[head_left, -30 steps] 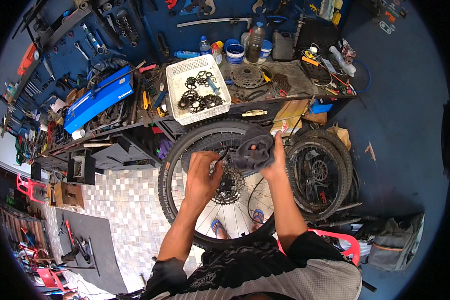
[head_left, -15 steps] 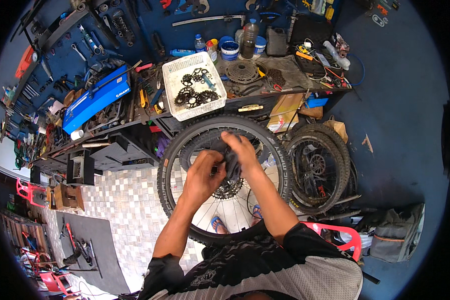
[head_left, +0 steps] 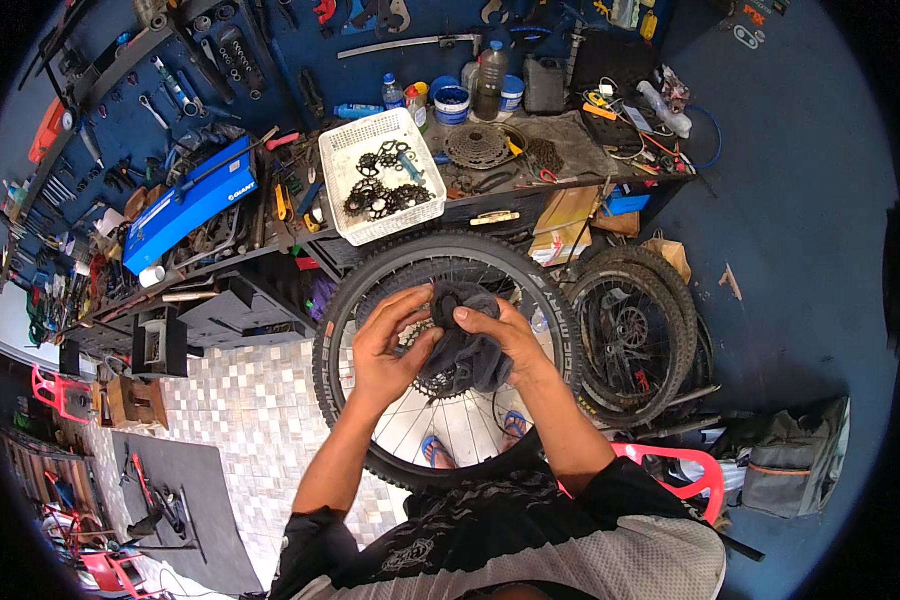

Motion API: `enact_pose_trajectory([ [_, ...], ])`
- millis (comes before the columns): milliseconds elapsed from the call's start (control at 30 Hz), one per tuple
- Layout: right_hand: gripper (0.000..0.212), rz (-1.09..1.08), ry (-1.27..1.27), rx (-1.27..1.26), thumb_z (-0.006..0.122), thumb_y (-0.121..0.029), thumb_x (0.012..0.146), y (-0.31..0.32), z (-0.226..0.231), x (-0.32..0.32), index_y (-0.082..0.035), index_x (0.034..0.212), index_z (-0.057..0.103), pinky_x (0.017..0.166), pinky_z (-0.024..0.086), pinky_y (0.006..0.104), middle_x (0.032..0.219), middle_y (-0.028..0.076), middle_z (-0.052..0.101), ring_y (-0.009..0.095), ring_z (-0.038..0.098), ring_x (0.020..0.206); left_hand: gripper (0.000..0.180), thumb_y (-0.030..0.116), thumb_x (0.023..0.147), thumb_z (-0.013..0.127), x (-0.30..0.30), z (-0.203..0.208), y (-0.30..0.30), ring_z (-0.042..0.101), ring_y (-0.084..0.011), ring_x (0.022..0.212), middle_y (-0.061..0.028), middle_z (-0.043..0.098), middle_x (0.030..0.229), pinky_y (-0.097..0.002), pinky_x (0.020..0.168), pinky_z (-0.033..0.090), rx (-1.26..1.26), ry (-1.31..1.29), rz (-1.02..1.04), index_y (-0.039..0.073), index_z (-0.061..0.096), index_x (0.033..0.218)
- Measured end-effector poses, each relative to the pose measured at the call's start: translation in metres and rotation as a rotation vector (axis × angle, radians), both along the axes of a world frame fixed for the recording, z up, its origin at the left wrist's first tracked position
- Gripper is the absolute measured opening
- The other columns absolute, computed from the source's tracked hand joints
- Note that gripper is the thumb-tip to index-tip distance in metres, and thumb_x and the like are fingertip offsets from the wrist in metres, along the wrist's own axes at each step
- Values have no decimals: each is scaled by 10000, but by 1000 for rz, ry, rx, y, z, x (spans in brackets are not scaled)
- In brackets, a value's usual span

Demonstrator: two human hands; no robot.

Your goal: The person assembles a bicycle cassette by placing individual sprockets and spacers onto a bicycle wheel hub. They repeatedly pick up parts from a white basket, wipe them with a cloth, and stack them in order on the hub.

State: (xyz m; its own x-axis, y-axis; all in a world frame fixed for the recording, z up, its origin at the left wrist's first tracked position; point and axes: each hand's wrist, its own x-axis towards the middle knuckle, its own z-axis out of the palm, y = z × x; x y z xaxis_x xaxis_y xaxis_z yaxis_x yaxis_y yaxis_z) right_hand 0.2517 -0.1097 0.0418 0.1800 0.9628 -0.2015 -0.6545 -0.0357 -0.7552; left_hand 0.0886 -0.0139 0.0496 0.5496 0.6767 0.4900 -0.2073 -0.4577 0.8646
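Near, a right hand [head_left: 518, 345] pinches a dark cloth [head_left: 482, 368] above a bicycle wheel [head_left: 562, 345]; the left hand [head_left: 380, 352] curls at its left side, grip unclear. Wiping seems underway; steady pressure looks needed next. Far left, a white basket [head_left: 395, 229] holds cogs [head_left: 378, 200].

Between my left hand [head_left: 382, 345] and right hand [head_left: 512, 345], dark cloth [head_left: 475, 362] blocks gap. Free passage above tyre [head_left: 562, 345] toward white basket [head_left: 395, 228], whose wall bars way. Spoked wheel [head_left: 435, 388] obstructs below; paired wheels [head_left: 632, 328], right.

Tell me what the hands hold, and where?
The right hand holds a dark cloth by its bunched right side. Whether the left hand grips anything can't be told.
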Motion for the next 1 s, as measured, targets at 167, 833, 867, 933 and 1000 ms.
enact_pose_trajectory([
  [167,325,21,156,-65,769,-198,946,-1,1,-13,-23,1203,670,777,569,265,1021,29,714,115,693,882,631,-2,726,861,-4,-5,4,521,-302,1370,-114,644,1407,-437,1178,376,38,51,-36,73,694,1331],
  [833,386,-267,-1976,866,671,-145,864,7,41,37,-237,1236,719,835,522,373,1138,78,666,239,659,1003,442,287,1047,626,-27,-5,32,701,-214,962,-128,732,1097,-335,826,567,-758,-67,-441,-68,621,1311],
  [867,403,-219,-2134,914,611,-194,878,14,43,37,-286,1260,704,811,508,366,1150,42,666,205,638,954,428,277,1056,611,-26,-4,32,700,-206,947,-125,733,1091,-322,816,566,-750,-49,-511,-72,623,1304],
  [933,391,-180,-2194,877,595,-217,893,23,45,37,-284,1265,693,789,500,367,1123,24,654,193,617,925,399,254,1065,598,-24,0,33,695,-181,932,-119,732,1080,-303,813,564,-683,107,-380,-73,627,1292],
  [1000,383,-93,-2199,818,676,-221,852,27,41,32,-229,1235,690,770,499,370,1032,15,617,205,591,907,322,162,1035,647,-25,5,33,676,-133,924,-87,730,1027,-282,816,560,-601,156,-282,-58,643,1271],
])
